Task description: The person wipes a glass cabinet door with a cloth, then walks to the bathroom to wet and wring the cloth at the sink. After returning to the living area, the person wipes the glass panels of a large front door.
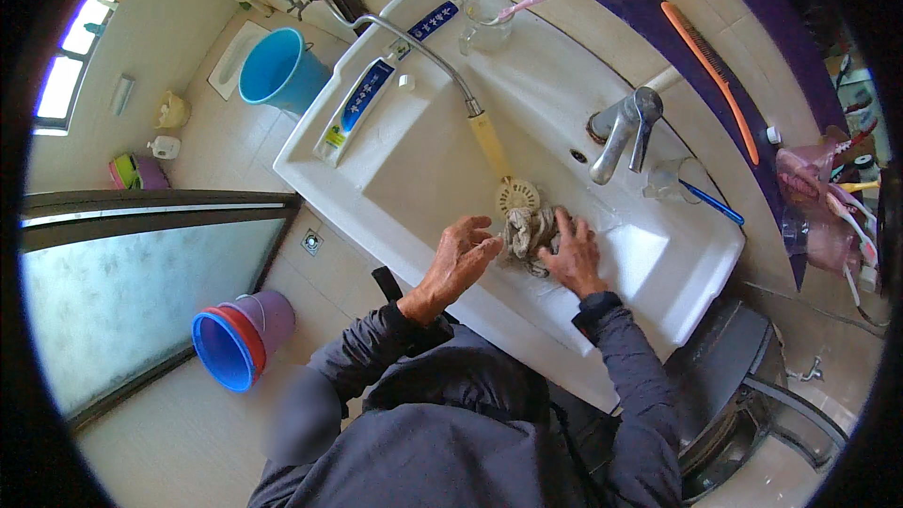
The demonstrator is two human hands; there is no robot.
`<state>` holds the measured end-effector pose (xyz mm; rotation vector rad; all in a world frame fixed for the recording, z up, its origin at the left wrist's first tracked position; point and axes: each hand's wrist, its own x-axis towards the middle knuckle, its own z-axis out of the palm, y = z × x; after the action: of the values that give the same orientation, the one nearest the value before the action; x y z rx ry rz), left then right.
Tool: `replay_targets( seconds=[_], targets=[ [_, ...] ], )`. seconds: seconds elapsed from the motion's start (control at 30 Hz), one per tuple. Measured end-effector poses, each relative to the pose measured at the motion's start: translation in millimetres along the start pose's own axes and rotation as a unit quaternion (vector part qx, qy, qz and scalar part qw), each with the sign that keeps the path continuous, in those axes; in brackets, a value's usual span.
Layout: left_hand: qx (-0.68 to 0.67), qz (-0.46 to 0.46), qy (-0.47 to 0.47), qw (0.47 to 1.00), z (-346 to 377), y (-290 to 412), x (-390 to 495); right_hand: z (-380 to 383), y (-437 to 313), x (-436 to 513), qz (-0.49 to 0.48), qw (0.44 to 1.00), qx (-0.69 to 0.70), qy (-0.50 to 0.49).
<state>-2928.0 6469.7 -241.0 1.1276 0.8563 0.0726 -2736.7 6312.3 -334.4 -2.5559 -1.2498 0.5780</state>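
A crumpled, wet-looking grey-beige cloth (525, 233) lies in the basin of a white ceramic sink (416, 155). My right hand (575, 254) rests against the cloth's right side with its fingers spread; whether it grips any fold I cannot tell. To the left of the cloth, my left hand (465, 250) hovers over the basin, fingers apart and nothing in them. A handheld shower head (516, 196) with a yellowed handle lies face up, touching the cloth's upper edge. Its metal hose (430, 49) runs over the sink's left rim.
Two toothpaste tubes (356, 109), a white cap (406, 82) and a glass mug (487, 21) with a toothbrush stand on the sink's ledge. A chrome faucet (624, 134) juts over the basin. Right of it is a glass (674, 180) holding a blue-handled item. Buckets (226, 349) sit on the floor.
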Motion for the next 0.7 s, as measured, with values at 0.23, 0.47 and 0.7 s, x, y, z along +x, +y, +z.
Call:
replay_targets(
  seconds=[0.23,0.47,0.7],
  targets=[
    [-0.041,0.083,-0.024,0.995,-7,-48,9,11,-34,-3,0.157,0.852,0.498,-0.043],
    [-0.053,0.056,-0.013,0.997,13,-40,31,-96,-100,-40,0.12,0.7,0.703,-0.03],
    [-0.117,0.142,-0.169,0.968,28,-38,33,-98,-141,-45,-0.091,0.902,0.398,0.141]
  ],
)
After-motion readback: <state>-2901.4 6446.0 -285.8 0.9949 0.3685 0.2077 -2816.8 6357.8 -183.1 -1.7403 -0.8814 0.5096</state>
